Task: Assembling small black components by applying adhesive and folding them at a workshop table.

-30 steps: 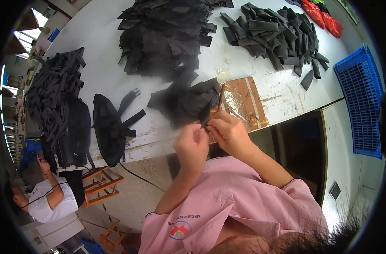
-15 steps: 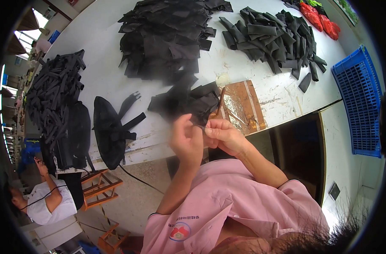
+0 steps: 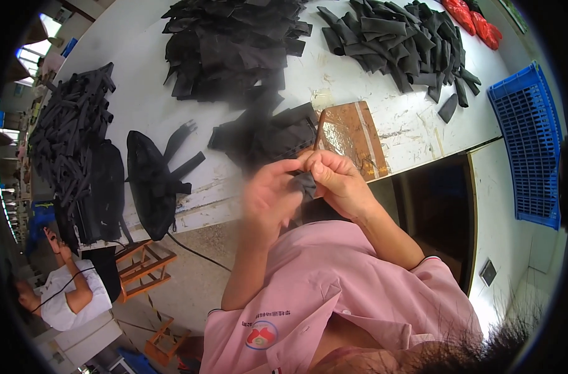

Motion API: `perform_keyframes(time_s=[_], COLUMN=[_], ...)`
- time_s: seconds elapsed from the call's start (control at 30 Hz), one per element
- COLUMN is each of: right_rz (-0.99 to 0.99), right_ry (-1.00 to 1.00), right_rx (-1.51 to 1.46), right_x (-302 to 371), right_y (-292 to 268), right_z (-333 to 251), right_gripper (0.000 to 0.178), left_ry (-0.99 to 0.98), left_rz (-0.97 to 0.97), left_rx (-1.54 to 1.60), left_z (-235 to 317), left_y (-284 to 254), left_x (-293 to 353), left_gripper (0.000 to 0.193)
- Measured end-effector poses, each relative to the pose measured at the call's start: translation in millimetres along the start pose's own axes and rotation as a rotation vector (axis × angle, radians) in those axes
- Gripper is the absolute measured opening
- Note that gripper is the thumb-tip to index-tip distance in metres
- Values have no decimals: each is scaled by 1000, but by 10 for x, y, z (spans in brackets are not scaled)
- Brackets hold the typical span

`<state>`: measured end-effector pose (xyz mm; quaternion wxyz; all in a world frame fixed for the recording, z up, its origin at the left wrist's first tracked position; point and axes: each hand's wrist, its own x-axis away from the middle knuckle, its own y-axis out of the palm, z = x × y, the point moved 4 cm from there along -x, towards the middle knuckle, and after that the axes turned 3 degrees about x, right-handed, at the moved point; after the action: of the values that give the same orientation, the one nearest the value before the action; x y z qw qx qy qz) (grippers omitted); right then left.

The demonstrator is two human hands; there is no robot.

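Observation:
Between my hands, just in front of the table edge, is a small piece of dark grey fabric (image 3: 305,184). My right hand (image 3: 338,181) pinches its upper end between thumb and fingers. Blurred by motion, my left hand (image 3: 266,190) is beside the fabric with fingers curved around its left side; its exact grip is hard to make out. Beyond them, several black fabric pieces (image 3: 259,134) lie loosely on the white table (image 3: 408,140). A brown board (image 3: 351,134) with glossy, worn tape rests right of these, near the table edge.
Black fabric panels (image 3: 234,50), rolled dark pieces (image 3: 396,47) and narrow black strips (image 3: 69,124) form piles on the table. A black pouch with straps (image 3: 152,184) lies at left. A blue plastic crate (image 3: 527,149) stands at right. Another person (image 3: 78,287) sits near a wooden stool (image 3: 143,268).
Both hands have risen a little, and more of the dark fabric now shows between them. The left hand has shifted and blurred. The whole view has moved slightly.

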<state>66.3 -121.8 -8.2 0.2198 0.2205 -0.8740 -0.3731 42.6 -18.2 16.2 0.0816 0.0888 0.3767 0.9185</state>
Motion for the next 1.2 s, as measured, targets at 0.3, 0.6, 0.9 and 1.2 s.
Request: perform_keyframes(time_s=[0.3, 0.6, 0.9, 1.2], right_rz=[136, -34, 29, 151], right_ry=[-907, -602, -28, -445], right_rx=[1195, 983, 701, 932], right_x=[156, 103, -328, -164], right_y=[243, 685, -454, -218], right_z=[-520, -1232, -502, -791], right_gripper=[12, 25, 32, 35], left_ry=[294, -116, -257, 407], left_rz=[317, -615, -116, -100], left_rx=[-458, 666, 491, -636], left_z=[68, 548, -302, 303], left_y=[45, 811, -250, 185], left_x=[-35, -371, -618, -610], left_gripper=[12, 20, 30, 20])
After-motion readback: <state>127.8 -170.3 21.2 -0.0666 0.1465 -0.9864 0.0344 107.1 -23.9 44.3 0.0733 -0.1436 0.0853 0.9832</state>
